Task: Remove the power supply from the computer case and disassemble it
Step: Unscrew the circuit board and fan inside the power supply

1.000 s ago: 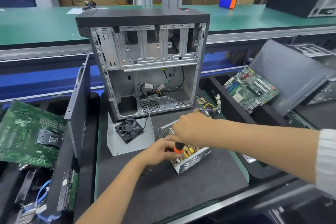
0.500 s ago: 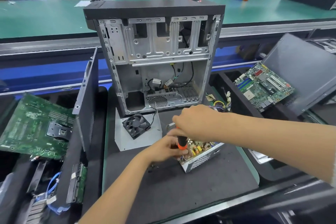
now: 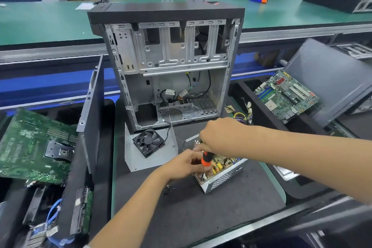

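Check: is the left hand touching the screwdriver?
Touching. Head view shows the left hand's fingers wrapped against the screwdriver's orange handle, no gap.

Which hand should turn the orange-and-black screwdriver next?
Right hand: it already grips the top of the orange-and-black screwdriver standing in the opened metal power supply. The left hand steadies its shaft.

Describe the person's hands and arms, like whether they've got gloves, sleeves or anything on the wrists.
Both hands are bare, with no gloves. The left hand and the right hand show no rings that can be made out. Both forearms are uncovered right to the frame edge, with no sleeve in view and no watch or strap on either wrist.
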A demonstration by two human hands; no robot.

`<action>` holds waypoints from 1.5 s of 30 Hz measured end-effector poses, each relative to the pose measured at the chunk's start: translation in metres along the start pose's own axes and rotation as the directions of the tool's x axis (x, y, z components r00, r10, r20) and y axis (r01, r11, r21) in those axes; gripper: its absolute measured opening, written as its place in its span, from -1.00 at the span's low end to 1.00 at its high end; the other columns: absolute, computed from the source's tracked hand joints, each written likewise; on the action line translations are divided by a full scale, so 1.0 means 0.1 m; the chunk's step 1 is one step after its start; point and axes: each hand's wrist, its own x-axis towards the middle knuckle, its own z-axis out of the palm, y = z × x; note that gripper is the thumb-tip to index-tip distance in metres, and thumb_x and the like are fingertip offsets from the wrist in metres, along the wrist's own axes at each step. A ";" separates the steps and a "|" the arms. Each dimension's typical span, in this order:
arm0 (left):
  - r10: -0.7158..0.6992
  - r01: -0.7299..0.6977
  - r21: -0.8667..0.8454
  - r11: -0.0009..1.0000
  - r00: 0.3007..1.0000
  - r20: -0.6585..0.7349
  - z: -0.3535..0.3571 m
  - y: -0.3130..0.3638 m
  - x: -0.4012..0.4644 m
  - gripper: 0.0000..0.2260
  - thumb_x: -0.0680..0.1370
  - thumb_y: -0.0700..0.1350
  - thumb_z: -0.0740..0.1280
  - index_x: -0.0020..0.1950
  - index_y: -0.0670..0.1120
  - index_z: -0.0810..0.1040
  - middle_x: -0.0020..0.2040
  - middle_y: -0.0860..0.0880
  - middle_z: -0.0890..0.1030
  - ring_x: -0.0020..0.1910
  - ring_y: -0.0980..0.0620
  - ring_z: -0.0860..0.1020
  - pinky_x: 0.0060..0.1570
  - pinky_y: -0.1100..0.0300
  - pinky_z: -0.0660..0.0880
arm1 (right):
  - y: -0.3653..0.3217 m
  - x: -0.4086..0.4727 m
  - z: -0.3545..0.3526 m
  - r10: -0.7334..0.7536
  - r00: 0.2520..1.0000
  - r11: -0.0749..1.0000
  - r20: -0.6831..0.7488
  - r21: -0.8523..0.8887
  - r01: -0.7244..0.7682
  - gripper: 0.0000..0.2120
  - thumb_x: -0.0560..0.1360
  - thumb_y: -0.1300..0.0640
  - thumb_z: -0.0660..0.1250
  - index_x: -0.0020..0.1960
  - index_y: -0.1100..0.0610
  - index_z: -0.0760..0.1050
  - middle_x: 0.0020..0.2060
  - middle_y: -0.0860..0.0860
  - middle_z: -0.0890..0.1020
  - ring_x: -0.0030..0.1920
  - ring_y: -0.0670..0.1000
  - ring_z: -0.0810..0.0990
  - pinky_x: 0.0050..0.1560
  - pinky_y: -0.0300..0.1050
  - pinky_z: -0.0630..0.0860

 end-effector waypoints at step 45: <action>-0.132 0.115 0.197 0.974 0.988 0.077 -0.14 0.22 0.01 -0.92 0.53 -0.06 0.43 -0.12 -0.04 0.67 -0.22 -0.18 0.62 -0.27 0.01 0.48 -0.24 0.18 0.35 | 0.05 -0.13 -0.10 -0.180 0.973 0.886 0.142 0.453 0.098 -0.57 0.48 0.15 0.34 0.29 -0.05 0.30 0.11 0.03 0.31 0.07 0.12 0.43 -0.21 -0.06 0.42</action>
